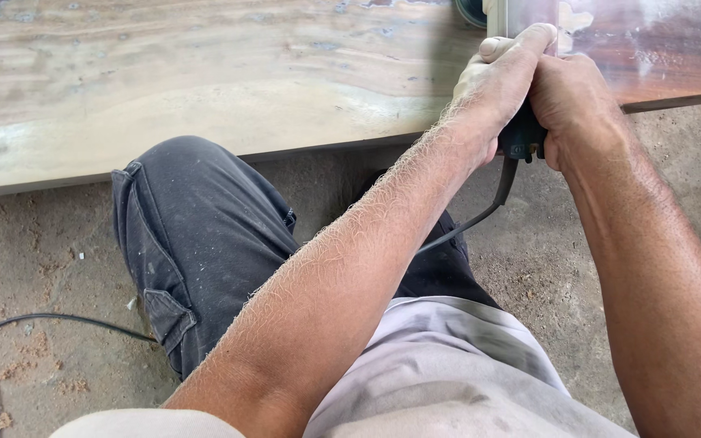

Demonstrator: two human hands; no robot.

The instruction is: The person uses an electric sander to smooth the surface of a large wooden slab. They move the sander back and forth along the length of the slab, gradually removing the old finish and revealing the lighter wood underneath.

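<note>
Power tool (521, 20) sits at the top of the view, right of centre, its pale body rising out of frame and its dark rear end (522, 139) poking out below the two hands that grip it. What kind of tool it is cannot be told for sure, since the hands hide most of it; a dark round part (470, 11) shows at its left, against the board. A black cord (480, 217) leaves the dark rear end and curves down and left behind the left forearm.

Both hands are closed tight around the tool's body, side by side and touching. The left hand (492, 81) wraps it from the left, fingers curled fully round, with a fingertip lying flat across the top beside the pale housing. The right hand (569, 101) clamps it from the right, knuckles up, fingers tucked out of sight around the far side. Both forearms reach forward and converge at the tool, the left one crossing the view diagonally from lower left, dusted with fine pale powder.

The tool rests on a wide wooden board (164, 89), lying on a sandy, sawdust-strewn floor (34, 251). A bent knee in dark dusty trousers (196, 235) is just below the board's near edge. Another black cable (10, 332) loops on the floor at lower left.
</note>
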